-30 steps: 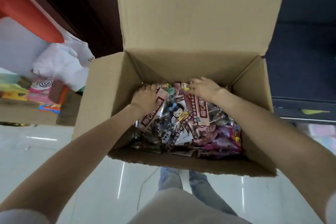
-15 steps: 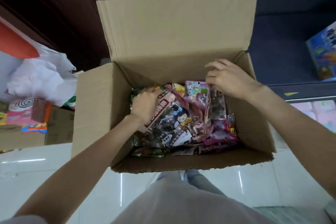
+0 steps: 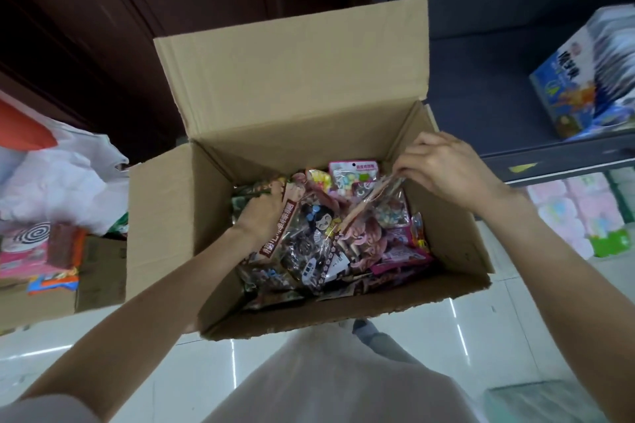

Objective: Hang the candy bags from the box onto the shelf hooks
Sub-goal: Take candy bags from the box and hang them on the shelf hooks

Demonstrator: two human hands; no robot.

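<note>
An open cardboard box [image 3: 161,216] stands on the floor in front of me, its far flap raised. Several candy bags fill it, among them a dark bag with a cartoon face [image 3: 314,233] and a pink-topped bag [image 3: 354,173]. My left hand [image 3: 259,211] reaches down into the left side of the pile, its fingers curled round the top of a brown-striped bag [image 3: 281,230]. My right hand [image 3: 443,170] pinches the top edge of a clear candy bag [image 3: 388,203], lifted at the box's right side. No shelf hooks are in view.
A dark shelf [image 3: 549,154] runs at the right with a blue product box [image 3: 584,93] on it; pastel packs [image 3: 580,216] sit below. At the left lie a white plastic bag [image 3: 58,189] and another cardboard box [image 3: 99,271] holding colourful packs. The floor is glossy white tile.
My right hand has moved from the pile's middle to the box's right side, lifting a clear bag by its top. My left hand stays on the left of the pile.
</note>
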